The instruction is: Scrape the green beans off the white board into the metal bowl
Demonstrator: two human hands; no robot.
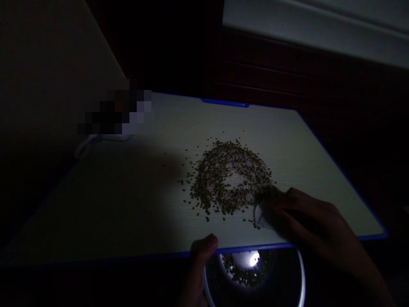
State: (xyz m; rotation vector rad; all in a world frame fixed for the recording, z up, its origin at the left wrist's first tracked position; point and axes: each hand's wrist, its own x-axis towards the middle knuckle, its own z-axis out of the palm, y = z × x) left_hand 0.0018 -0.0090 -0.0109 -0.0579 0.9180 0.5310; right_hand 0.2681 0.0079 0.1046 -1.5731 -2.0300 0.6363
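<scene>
Right hand (315, 219), lower right, pinches a blurred translucent piece (261, 217) at the edge of the seeds (220, 187), spread mid-frame on the board (271, 128); left hand (198, 264), bottom centre, sits at the bowl (302, 277), its grip hidden.

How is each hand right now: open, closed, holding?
Left hand: thumb at the edge of the board, beside the bowl; grip cannot be told.
Right hand: closed, apparently pinching a pale piece too dark to identify.
</scene>
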